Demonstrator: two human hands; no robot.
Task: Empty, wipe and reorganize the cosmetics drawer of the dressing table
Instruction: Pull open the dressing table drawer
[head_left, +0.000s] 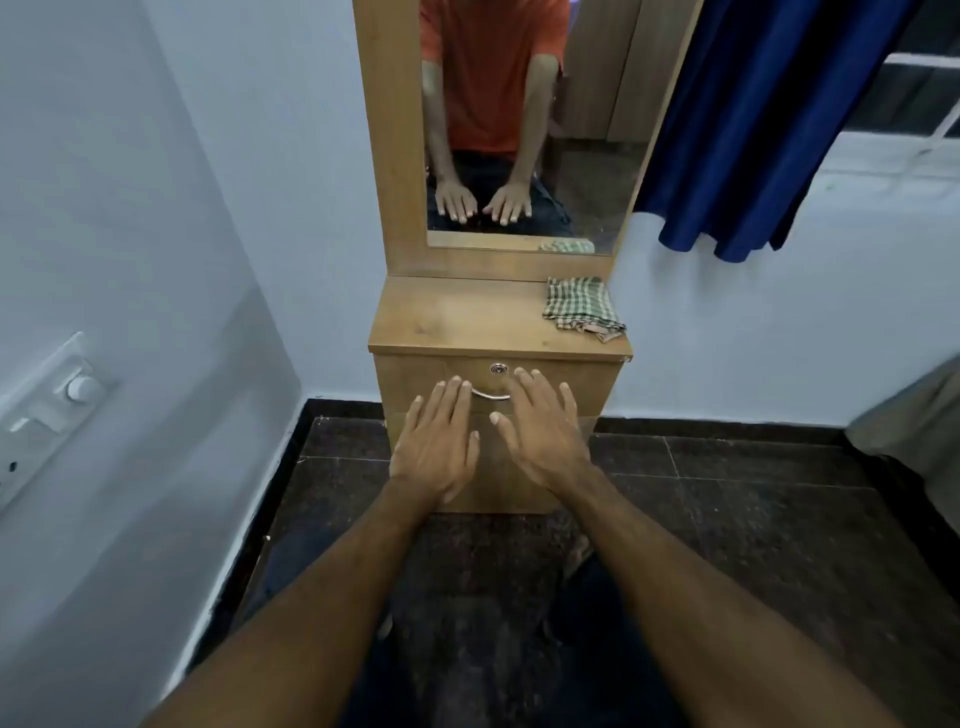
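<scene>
At far left, on the wall: a white switch plate (49, 410). Centre frame, left hand (436, 447) flat, fingers straight, holding nothing, before the shut drawer (415, 379) of the dressing table (467, 322). Between the hands, a metal handle (491, 396). Right hand (540, 431) likewise spread, empty. Upper right of the tabletop: a folded checked cloth (582, 309). Further right, a blue curtain (753, 130).

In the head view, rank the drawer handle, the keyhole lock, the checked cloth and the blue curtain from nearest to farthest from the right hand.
From the right hand:
1. Drawer handle, just left of its fingertips, on the drawer front.
2. Keyhole lock, slightly above the handle; nearly as close.
3. Checked cloth, on the dresser top's right rear corner.
4. Blue curtain, hanging up at the right.
</scene>
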